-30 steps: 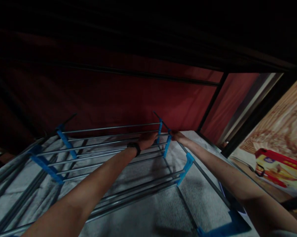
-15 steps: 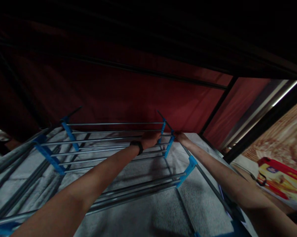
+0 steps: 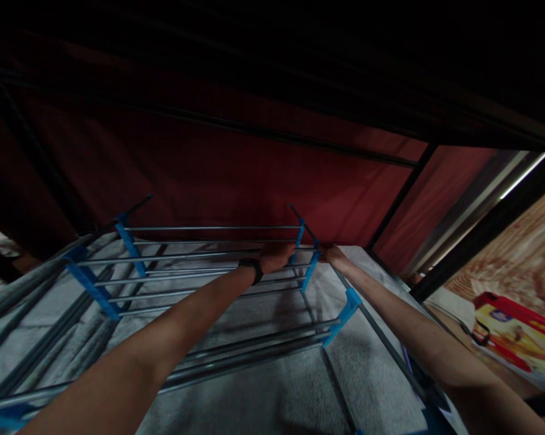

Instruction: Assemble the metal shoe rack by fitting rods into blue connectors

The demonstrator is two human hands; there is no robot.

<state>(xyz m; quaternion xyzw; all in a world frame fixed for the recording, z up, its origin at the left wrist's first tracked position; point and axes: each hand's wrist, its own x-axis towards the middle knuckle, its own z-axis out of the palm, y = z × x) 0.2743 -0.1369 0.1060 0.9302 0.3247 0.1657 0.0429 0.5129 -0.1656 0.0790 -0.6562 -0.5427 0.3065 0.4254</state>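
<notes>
A rack of grey metal tubes (image 3: 200,227) with blue plastic connectors (image 3: 88,278) lies on a grey cloth surface. My left hand (image 3: 277,257), with a black band on its wrist, is closed at the rack's far right part, beside a blue connector (image 3: 298,237); its fingertips are partly hidden. My right hand (image 3: 333,256) has its fingers closed around the side tube near another blue connector (image 3: 310,270). Closer to me, a blue connector (image 3: 347,314) joins the side tube and several cross tubes.
Red fabric (image 3: 236,175) hangs behind the rack, crossed by a dark bar (image 3: 254,130). Dark frame posts (image 3: 402,196) stand at the right. Beyond them are a red and yellow package (image 3: 521,338) and brown patterned material (image 3: 508,266). Grey cloth (image 3: 272,393) lies under the rack.
</notes>
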